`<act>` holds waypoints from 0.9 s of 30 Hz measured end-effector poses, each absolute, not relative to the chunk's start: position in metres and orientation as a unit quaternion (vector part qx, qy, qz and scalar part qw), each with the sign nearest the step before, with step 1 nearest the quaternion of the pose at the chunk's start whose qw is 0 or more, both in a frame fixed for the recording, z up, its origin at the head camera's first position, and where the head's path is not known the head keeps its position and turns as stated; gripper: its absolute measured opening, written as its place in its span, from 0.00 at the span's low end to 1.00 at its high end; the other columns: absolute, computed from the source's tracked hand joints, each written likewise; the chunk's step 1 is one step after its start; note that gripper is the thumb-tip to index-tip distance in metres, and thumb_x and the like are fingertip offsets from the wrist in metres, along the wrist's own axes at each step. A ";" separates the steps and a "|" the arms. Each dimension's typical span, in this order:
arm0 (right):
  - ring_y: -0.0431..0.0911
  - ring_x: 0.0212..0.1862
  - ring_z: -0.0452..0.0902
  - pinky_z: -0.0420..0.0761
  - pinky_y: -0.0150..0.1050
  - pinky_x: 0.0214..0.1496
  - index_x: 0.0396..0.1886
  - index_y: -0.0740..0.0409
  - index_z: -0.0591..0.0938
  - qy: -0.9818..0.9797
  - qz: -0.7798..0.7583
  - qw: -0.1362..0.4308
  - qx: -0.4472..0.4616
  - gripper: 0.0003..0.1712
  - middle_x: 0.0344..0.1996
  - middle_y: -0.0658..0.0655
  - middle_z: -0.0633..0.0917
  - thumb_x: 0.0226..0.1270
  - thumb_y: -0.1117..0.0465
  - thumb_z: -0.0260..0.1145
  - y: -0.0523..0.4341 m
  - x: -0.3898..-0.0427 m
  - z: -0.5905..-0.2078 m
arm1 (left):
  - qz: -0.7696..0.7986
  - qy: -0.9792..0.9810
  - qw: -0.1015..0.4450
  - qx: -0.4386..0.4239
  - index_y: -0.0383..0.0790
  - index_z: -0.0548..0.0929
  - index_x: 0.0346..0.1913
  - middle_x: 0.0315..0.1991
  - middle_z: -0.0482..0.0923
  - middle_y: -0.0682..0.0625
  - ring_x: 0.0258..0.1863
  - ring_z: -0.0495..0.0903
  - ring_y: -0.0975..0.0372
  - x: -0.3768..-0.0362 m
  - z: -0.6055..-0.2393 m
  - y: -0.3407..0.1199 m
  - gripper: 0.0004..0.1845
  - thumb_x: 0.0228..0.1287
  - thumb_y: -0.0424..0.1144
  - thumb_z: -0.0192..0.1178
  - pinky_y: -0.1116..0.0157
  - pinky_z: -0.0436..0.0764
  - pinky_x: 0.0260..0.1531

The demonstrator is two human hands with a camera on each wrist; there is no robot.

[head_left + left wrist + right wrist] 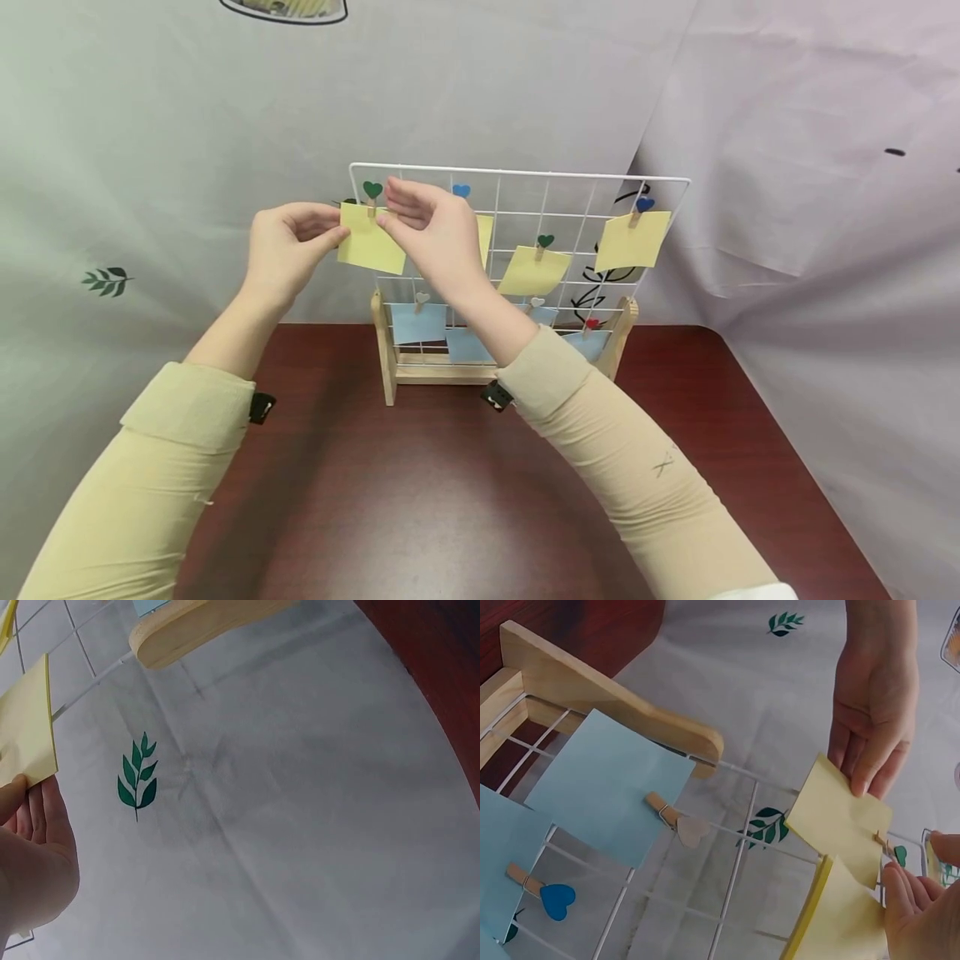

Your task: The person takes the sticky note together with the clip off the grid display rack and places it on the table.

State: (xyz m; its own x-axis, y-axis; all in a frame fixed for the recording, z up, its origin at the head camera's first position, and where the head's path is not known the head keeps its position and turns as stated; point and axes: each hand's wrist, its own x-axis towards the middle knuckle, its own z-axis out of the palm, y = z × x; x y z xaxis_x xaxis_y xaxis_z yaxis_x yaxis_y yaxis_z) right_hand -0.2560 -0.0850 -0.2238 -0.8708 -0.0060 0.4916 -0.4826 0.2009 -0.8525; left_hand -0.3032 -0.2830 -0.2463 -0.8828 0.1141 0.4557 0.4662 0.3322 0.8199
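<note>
**gridfan:** Note (369,243) placement first: it's the yellow one up at the grid's (585,177) top-left corner, hanging tilted under the green heart clip (372,192). Left hand (288,250) pinches its left edge between thumb and fingers. Right hand (431,229) comes in from the other side, fingertips curled together at the note's top edge right by the clip. Can't quite tell if they're squeezing the clip itself or just the paper next to it.

**pegboard_pete:** So which hand is closer to the clip?

**gridfan:** Right one, clearly. The left sits lower and further out, off the frame's edge. The note's long side runs down and to the right, so its lower corner slips behind the right hand.

**pegboard_pete:** Any room around it?

**gridfan:** Left of the note there's only the cloth backdrop (187,125), so that side is free. To the right it's tighter: another yellow note (484,237) sits just beside, mostly hidden by the right hand, then two more further along. Blue notes (417,322) hang in the row below, well apart. The stand (384,358) rests on the dark red surface (420,500).
</note>
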 end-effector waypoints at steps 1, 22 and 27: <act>0.49 0.63 0.87 0.85 0.25 0.59 0.67 0.70 0.81 -0.753 0.608 0.194 0.159 0.26 0.62 0.64 0.88 0.71 0.69 0.73 -0.086 -0.256 -0.223 | -0.548 -0.800 0.162 -0.181 0.20 0.86 0.53 0.27 0.82 0.81 0.34 0.84 0.84 -0.303 -0.247 -0.283 0.14 0.69 0.27 0.69 0.84 0.82 0.41; 0.44 0.71 0.81 0.79 0.19 0.62 0.76 0.64 0.75 -0.786 0.583 0.170 0.112 0.32 0.72 0.59 0.80 0.74 0.67 0.71 -0.107 -0.258 -0.213 | -0.537 -0.805 0.172 -0.186 0.22 0.88 0.51 0.27 0.82 0.80 0.33 0.83 0.84 -0.311 -0.249 -0.284 0.12 0.69 0.27 0.69 0.84 0.81 0.40; 0.45 0.66 0.85 0.81 0.19 0.59 0.72 0.63 0.78 -0.797 0.561 0.195 0.110 0.28 0.68 0.59 0.84 0.75 0.67 0.71 -0.109 -0.260 -0.213 | -0.544 -0.801 0.164 -0.186 0.23 0.88 0.51 0.28 0.83 0.77 0.34 0.84 0.83 -0.312 -0.249 -0.285 0.13 0.68 0.27 0.70 0.84 0.82 0.40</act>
State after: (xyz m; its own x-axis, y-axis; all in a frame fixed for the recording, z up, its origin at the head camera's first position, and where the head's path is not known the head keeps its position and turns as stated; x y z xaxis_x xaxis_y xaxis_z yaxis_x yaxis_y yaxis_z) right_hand -0.2601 -0.1095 -0.2133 -0.8997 0.0443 0.4343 -0.3940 0.3462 -0.8514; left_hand -0.3118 -0.2854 -0.2494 -0.8764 0.1198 0.4664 0.4777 0.3386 0.8107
